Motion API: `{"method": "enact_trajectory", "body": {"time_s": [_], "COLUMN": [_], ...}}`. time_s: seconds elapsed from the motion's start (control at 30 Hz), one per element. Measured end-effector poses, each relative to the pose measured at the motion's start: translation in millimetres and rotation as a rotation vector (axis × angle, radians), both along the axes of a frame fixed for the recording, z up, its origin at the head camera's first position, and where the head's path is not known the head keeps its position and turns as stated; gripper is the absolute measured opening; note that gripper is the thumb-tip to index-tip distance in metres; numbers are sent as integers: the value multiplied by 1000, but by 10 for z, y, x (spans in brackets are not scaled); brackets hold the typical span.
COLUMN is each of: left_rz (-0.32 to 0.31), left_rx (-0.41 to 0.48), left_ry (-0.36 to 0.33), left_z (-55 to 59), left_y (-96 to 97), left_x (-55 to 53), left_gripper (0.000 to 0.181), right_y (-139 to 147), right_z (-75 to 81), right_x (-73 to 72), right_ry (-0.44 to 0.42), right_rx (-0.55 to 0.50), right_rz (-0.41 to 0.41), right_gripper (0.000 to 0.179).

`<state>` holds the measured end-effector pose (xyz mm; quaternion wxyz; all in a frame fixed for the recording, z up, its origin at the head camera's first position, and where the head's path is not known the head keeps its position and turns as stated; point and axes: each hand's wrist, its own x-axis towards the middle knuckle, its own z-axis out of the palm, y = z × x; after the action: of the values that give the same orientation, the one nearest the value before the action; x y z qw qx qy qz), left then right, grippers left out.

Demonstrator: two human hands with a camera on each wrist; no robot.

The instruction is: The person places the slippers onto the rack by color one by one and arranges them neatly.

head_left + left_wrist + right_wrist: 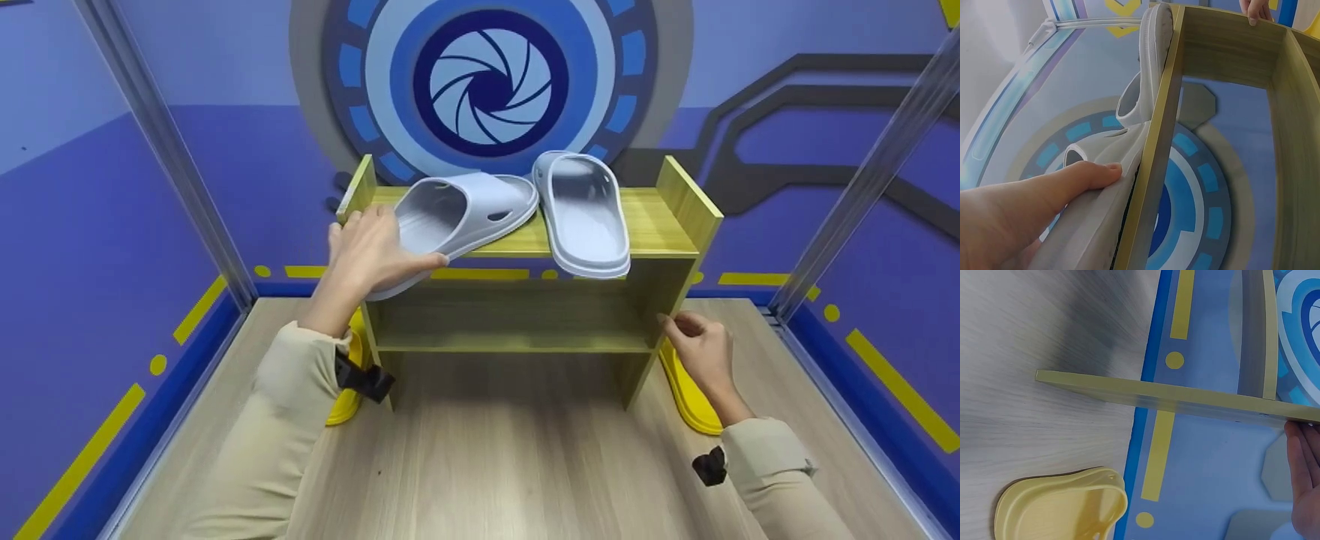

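Note:
My left hand (367, 251) grips the heel end of a grey slipper (499, 199), thumb along its near side; the fingers' far side is partly hidden. This slipper lies slanted on the top board of a small wooden shoe rack (517, 349), its toe pointing right. Beside it, a second grey slipper (589, 214) has its toe to the back and its heel past the board's front edge. My right hand (701, 349) holds the rack's right side panel, with the thumb at the front edge and fingers (1297, 455) against the outer face.
Yellow slippers stand on the wooden floor board outside the rack, one at the left (346, 401) and one at the right (690, 397). A patterned blue wall (240, 142) rises close behind. Metal posts (855, 172) stand at both rear corners.

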<state>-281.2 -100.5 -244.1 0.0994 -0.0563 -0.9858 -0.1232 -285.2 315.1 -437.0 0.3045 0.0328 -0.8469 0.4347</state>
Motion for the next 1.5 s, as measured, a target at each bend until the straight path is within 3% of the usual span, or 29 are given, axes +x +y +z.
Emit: {"method": "enact_trajectory", "body": {"time_s": [0.4,0.97,1.03,1.27,1.5], "left_rz": [-17,-109,-155,-413,-482], "left_rx": [-3,46,73,248,346], "left_ry": [22,90,99,76,116], "left_z": [-3,-131,-150,-245,-303], "left_y": [-38,-394,-432,-465,-306], "left_x": [42,447,487,552,551], "left_gripper": [90,97,97,92,89], "right_y": [1,1,1,11,7], "right_z": [1,5,6,18,9], "right_x": [13,9,8,9,17], "right_ry": [-13,-27,-26,-50,-66], "right_rx": [2,9,12,16,8], "right_rz": [5,-3,-5,-4,7], "right_gripper": [28,29,29,32,34]}}
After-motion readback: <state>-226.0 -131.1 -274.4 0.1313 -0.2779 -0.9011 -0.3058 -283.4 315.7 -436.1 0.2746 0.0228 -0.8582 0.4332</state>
